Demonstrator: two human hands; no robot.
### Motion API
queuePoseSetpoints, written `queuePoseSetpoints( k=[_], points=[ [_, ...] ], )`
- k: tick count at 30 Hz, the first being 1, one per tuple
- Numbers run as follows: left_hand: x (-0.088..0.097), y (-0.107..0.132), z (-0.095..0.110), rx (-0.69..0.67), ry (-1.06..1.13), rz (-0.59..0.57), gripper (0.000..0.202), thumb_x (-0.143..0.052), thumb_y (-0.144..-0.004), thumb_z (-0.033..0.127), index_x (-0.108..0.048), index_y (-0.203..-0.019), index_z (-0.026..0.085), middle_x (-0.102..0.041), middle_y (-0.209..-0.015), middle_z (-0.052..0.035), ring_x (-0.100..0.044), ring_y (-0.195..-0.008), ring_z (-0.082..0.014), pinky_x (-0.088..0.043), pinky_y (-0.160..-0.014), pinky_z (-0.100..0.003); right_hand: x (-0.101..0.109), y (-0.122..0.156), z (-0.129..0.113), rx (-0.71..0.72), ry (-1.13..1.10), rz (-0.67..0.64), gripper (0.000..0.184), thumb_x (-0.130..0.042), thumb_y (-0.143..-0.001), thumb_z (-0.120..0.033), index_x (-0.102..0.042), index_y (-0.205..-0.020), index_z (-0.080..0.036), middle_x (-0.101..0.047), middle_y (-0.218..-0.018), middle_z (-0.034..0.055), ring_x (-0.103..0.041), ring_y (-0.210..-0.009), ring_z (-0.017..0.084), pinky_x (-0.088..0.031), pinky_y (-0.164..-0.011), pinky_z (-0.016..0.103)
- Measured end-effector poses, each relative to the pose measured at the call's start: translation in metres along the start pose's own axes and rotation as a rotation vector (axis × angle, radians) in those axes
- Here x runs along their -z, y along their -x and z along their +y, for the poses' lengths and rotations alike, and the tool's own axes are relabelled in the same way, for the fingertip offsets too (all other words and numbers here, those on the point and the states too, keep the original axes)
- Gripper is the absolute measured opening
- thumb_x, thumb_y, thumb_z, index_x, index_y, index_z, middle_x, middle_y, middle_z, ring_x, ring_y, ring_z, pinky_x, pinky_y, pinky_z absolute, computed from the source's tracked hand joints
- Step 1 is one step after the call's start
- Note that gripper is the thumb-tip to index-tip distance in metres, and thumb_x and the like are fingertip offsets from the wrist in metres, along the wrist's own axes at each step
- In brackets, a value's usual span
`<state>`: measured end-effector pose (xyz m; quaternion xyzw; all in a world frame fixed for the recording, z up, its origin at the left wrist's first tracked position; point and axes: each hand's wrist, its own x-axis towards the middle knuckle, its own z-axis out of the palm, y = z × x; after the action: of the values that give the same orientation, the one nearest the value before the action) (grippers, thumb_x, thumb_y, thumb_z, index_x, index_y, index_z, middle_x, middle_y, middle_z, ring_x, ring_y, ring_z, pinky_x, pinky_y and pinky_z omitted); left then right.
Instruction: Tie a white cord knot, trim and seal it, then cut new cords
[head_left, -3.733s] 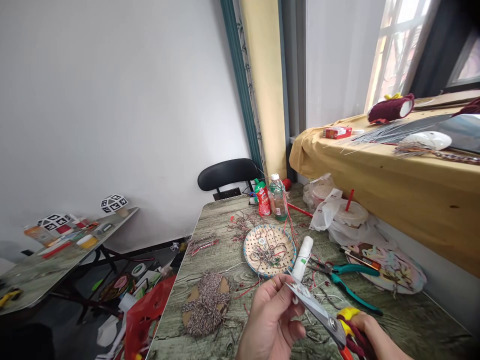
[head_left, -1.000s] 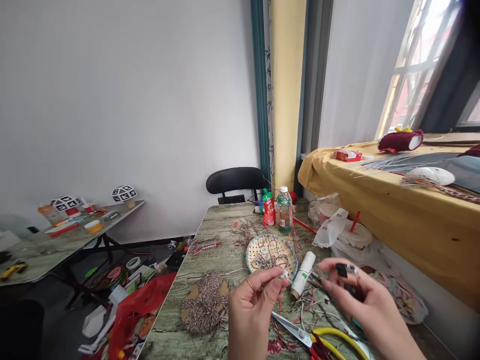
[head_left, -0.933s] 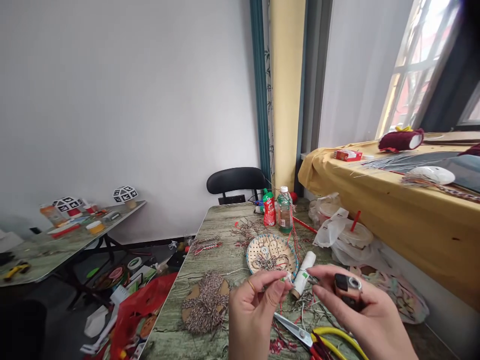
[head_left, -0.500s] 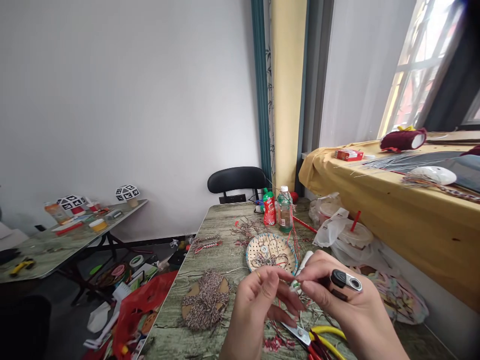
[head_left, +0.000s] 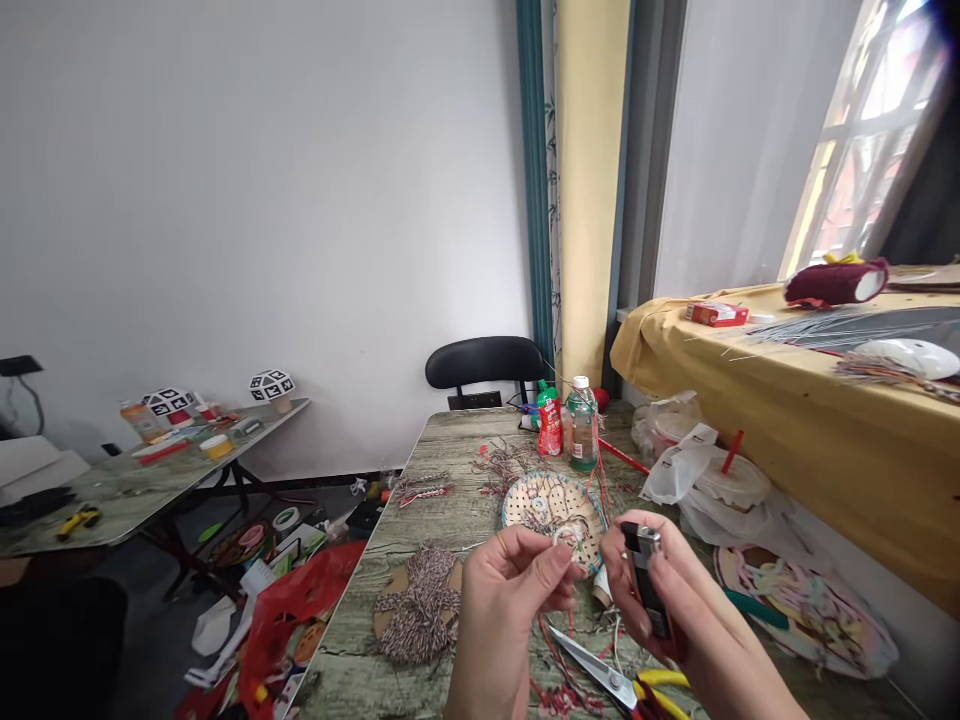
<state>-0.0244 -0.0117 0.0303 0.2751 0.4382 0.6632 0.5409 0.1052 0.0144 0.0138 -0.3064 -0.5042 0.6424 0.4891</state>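
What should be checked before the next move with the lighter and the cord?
1. The lighter upright, gripped in the right hand: ok.
2. The cord loop pinched in the left hand: ok.
3. Thumb on the lighter's wheel: cannot tell.
4. The scissors lying on the table, out of both hands: ok.
5. The loose threads away from below the lighter: not ok, they lie right under the hands.

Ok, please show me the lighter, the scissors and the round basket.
lighter [head_left: 649,596], head view, on its black body.
scissors [head_left: 592,668], head view, on the metal blades.
round basket [head_left: 525,499], head view, on its bare woven bottom.
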Motion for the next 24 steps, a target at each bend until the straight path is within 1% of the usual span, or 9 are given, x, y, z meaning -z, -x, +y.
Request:
queuePoseSetpoints(
  k=[2,3,7,9,13,18,20,22,24],
  points=[
    [0.000,0.001,0.001,-0.044,-0.027,0.010,0.022,-0.078,-0.060,0.025,-0.062,-0.059,0.010,-0.066,-0.053,-0.0020,-0.055,-0.048,-0.0064,-0.047,-0.048,-0.016,-0.003,0.001,-0.001,-0.043,-0.028,-0.031,0.041,-0.039,-0.084,-0.059,-0.049,-0.078,-0.019,-0.040,-0.050,-0.0060,-0.026,-0.042,0.005,-0.016,-0.041,0.019],
    [0.001,0.001,0.001,-0.052,-0.028,0.006,0.022,-0.078,-0.060,0.025,-0.062,-0.059,0.010,-0.066,-0.053,-0.0014,-0.055,-0.047,-0.0062,-0.046,-0.048,-0.016,-0.004,0.002,-0.003,-0.057,-0.036,-0.015,0.042,-0.038,-0.086,-0.057,-0.048,-0.075,-0.018,-0.041,-0.051,-0.0055,-0.026,-0.042,0.004,-0.017,-0.041,0.019],
    [0.002,0.003,0.000,-0.062,-0.013,-0.034,0.023,-0.079,-0.058,0.026,-0.061,-0.058,0.011,-0.063,-0.051,0.0007,-0.054,-0.044,-0.0054,-0.045,-0.046,-0.015,-0.006,0.005,-0.006,-0.096,-0.081,0.069,0.040,-0.038,-0.086,-0.057,-0.048,-0.082,-0.018,-0.044,-0.047,-0.0062,-0.023,-0.037,0.005,-0.017,-0.038,0.021],
    [0.001,0.004,-0.002,-0.079,-0.004,-0.060,0.024,-0.080,-0.057,0.027,-0.061,-0.057,0.012,-0.062,-0.050,0.0014,-0.053,-0.044,-0.0052,-0.044,-0.045,-0.015,-0.005,0.006,-0.005,-0.105,-0.070,0.057,0.044,-0.036,-0.085,-0.060,-0.047,-0.081,-0.018,-0.039,-0.042,-0.0074,-0.020,-0.036,0.005,-0.017,-0.038,0.022],
    [-0.003,0.008,-0.007,-0.137,0.037,-0.049,0.025,-0.080,-0.057,0.030,-0.063,-0.057,0.012,-0.061,-0.048,0.0018,-0.052,-0.044,-0.0047,-0.044,-0.046,-0.014,-0.003,0.008,0.000,-0.054,-0.042,0.010,0.053,-0.029,-0.083,-0.067,-0.050,-0.082,-0.017,-0.039,-0.045,-0.0059,-0.023,-0.041,0.007,-0.018,-0.042,0.023],
    [-0.007,0.013,-0.009,-0.177,0.054,-0.001,0.024,-0.080,-0.056,0.030,-0.063,-0.055,0.013,-0.061,-0.046,0.0024,-0.053,-0.043,-0.0045,-0.044,-0.046,-0.013,-0.003,0.011,0.000,-0.057,-0.117,-0.028,0.050,-0.037,-0.082,-0.065,-0.054,-0.082,-0.019,-0.040,-0.051,-0.0046,-0.030,-0.046,0.008,-0.026,-0.044,0.022],
    [-0.007,0.015,-0.009,-0.191,0.052,-0.002,0.023,-0.080,-0.055,0.030,-0.064,-0.056,0.013,-0.061,-0.046,0.0020,-0.053,-0.043,-0.0046,-0.044,-0.046,-0.013,-0.003,0.013,0.000,-0.086,-0.165,-0.047,0.048,-0.038,-0.082,-0.063,-0.055,-0.082,-0.018,-0.038,-0.051,-0.0051,-0.026,-0.042,0.006,-0.022,-0.040,0.020],
    [-0.008,0.016,-0.009,-0.198,0.059,-0.011,0.023,-0.080,-0.056,0.030,-0.065,-0.056,0.014,-0.062,-0.047,0.0013,-0.054,-0.044,-0.0050,-0.044,-0.046,-0.013,-0.003,0.015,0.001,-0.099,-0.174,-0.048,0.052,-0.036,-0.082,-0.065,-0.057,-0.080,-0.017,-0.036,-0.048,-0.0057,-0.018,-0.039,0.004,-0.015,-0.038,0.020],
    [-0.008,0.017,-0.009,-0.192,0.074,-0.021,0.023,-0.080,-0.055,0.031,-0.065,-0.056,0.014,-0.063,-0.047,0.0006,-0.055,-0.044,-0.0053,-0.044,-0.047,-0.013,-0.003,0.015,0.000,-0.091,-0.140,-0.014,0.058,-0.035,-0.080,-0.068,-0.058,-0.073,-0.015,-0.034,-0.045,-0.0052,-0.019,-0.039,0.005,-0.016,-0.039,0.022]
  ],
)
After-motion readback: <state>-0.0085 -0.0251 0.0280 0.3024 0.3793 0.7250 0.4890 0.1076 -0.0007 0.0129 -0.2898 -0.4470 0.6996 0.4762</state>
